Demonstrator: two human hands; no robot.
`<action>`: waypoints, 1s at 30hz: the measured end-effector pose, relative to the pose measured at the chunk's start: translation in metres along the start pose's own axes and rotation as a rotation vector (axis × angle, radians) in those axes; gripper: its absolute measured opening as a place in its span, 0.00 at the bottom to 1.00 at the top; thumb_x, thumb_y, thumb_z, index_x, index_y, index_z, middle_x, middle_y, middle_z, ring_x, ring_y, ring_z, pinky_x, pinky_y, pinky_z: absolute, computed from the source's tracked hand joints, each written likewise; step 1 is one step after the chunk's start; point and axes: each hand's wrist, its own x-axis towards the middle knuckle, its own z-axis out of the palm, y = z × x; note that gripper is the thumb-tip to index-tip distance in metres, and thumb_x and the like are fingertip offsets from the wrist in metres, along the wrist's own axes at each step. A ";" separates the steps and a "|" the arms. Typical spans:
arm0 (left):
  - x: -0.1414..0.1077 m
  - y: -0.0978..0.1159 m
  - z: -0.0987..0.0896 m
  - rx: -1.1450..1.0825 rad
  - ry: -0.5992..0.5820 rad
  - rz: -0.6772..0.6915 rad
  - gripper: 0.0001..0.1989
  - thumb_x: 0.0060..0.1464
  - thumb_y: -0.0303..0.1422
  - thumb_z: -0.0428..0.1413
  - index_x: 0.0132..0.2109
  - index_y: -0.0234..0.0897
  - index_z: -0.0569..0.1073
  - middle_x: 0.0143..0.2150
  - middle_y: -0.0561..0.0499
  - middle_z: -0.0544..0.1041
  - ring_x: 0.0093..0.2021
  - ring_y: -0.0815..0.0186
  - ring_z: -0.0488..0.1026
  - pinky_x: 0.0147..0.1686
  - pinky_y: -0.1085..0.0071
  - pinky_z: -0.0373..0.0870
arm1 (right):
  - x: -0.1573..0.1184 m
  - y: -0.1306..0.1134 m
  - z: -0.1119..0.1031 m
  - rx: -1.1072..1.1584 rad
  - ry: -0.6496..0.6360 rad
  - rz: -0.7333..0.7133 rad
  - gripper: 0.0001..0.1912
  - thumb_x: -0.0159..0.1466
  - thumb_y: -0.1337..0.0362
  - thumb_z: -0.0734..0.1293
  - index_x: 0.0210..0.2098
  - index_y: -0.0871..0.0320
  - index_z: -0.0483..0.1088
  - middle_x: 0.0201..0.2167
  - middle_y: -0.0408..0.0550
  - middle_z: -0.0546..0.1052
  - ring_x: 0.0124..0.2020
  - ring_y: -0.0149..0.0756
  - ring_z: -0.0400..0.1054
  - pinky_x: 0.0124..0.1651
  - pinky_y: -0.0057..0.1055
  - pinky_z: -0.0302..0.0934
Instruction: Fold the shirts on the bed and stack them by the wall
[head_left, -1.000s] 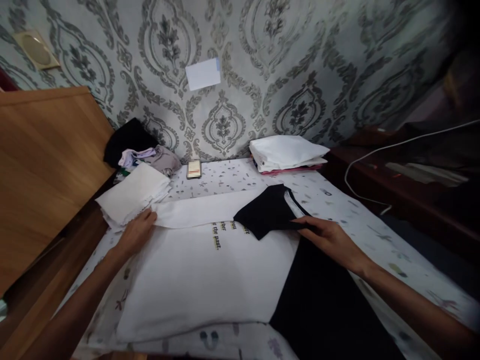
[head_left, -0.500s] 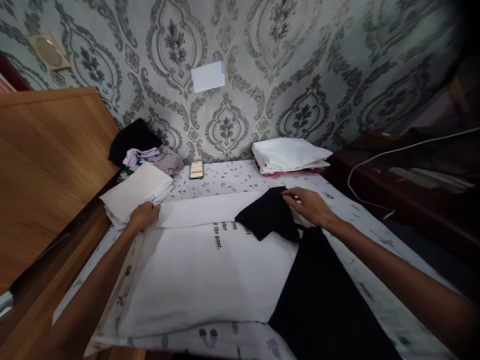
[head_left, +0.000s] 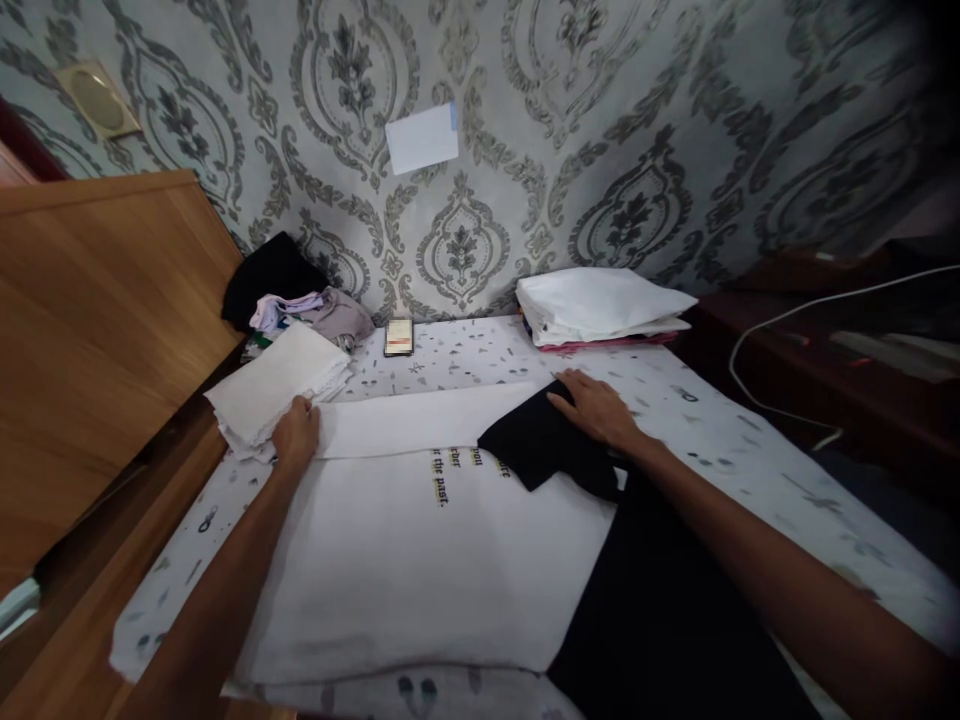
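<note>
A white shirt (head_left: 420, 580) with black printed lettering lies spread on the patterned sheet, its far edge folded over. Its black sleeve (head_left: 536, 435) is laid across the white cloth on the right, and more black fabric (head_left: 667, 610) extends toward the near right. My left hand (head_left: 298, 430) is closed at the far left corner of the shirt, beside a folded white cloth (head_left: 281, 385); its fingertips are partly hidden. My right hand (head_left: 596, 408) rests on the top of the black sleeve with fingers extended and thumb apart.
A folded white stack (head_left: 600, 305) stands at the back right. Crumpled clothes (head_left: 337, 318) and a phone-like object (head_left: 399, 338) are at the back left. A wooden panel (head_left: 112, 330) borders the left side; a white cable (head_left: 739, 365) hangs at right.
My right hand has lowered and flattened onto the black sleeve. My left hand stays at the shirt's corner, its forearm now closer to the shirt. The view has shifted slightly.
</note>
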 end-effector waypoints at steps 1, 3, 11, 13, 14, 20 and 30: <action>0.000 0.000 0.000 -0.009 0.003 0.001 0.14 0.64 0.38 0.45 0.49 0.39 0.70 0.41 0.41 0.80 0.44 0.50 0.76 0.38 0.63 0.67 | 0.000 0.000 0.000 0.002 -0.003 0.003 0.30 0.69 0.52 0.54 0.64 0.63 0.62 0.65 0.61 0.65 0.68 0.51 0.57 0.67 0.51 0.53; 0.002 0.000 -0.001 -0.039 0.003 0.010 0.13 0.63 0.37 0.45 0.47 0.39 0.71 0.42 0.41 0.80 0.44 0.52 0.76 0.39 0.64 0.67 | 0.001 -0.001 0.000 0.006 -0.009 0.009 0.31 0.69 0.52 0.54 0.64 0.64 0.62 0.66 0.61 0.65 0.68 0.51 0.56 0.67 0.51 0.53; -0.005 -0.031 -0.019 -0.172 -0.059 0.023 0.15 0.61 0.44 0.49 0.45 0.41 0.72 0.38 0.48 0.80 0.41 0.58 0.77 0.35 0.68 0.66 | -0.001 0.006 -0.002 0.024 0.051 -0.018 0.29 0.68 0.53 0.57 0.62 0.64 0.66 0.63 0.63 0.68 0.66 0.54 0.59 0.64 0.53 0.56; -0.013 -0.043 -0.021 -0.266 -0.142 0.017 0.15 0.57 0.46 0.53 0.42 0.41 0.72 0.31 0.52 0.78 0.35 0.59 0.76 0.31 0.69 0.64 | -0.003 -0.005 -0.010 0.014 0.111 -0.080 0.27 0.67 0.54 0.59 0.59 0.63 0.69 0.62 0.64 0.69 0.65 0.56 0.60 0.64 0.56 0.55; -0.017 -0.048 -0.021 -0.360 -0.195 -0.003 0.14 0.54 0.45 0.56 0.41 0.41 0.72 0.28 0.53 0.76 0.32 0.60 0.75 0.29 0.70 0.63 | -0.005 -0.017 -0.015 0.023 0.135 -0.145 0.25 0.66 0.54 0.60 0.57 0.62 0.71 0.61 0.64 0.70 0.64 0.57 0.61 0.63 0.57 0.55; -0.023 -0.047 -0.022 -0.796 -0.292 -0.114 0.16 0.48 0.38 0.57 0.44 0.38 0.68 0.21 0.58 0.69 0.22 0.66 0.70 0.24 0.72 0.64 | -0.032 -0.187 -0.028 0.316 -0.150 -0.748 0.26 0.64 0.55 0.66 0.60 0.56 0.68 0.61 0.58 0.71 0.63 0.50 0.63 0.63 0.47 0.58; -0.048 -0.023 -0.016 -1.049 -0.253 0.407 0.16 0.58 0.47 0.51 0.43 0.39 0.67 0.44 0.44 0.80 0.51 0.59 0.76 0.56 0.58 0.69 | 0.036 -0.354 0.002 0.682 -0.137 -0.303 0.14 0.69 0.64 0.56 0.39 0.56 0.73 0.39 0.51 0.80 0.43 0.42 0.72 0.44 0.33 0.63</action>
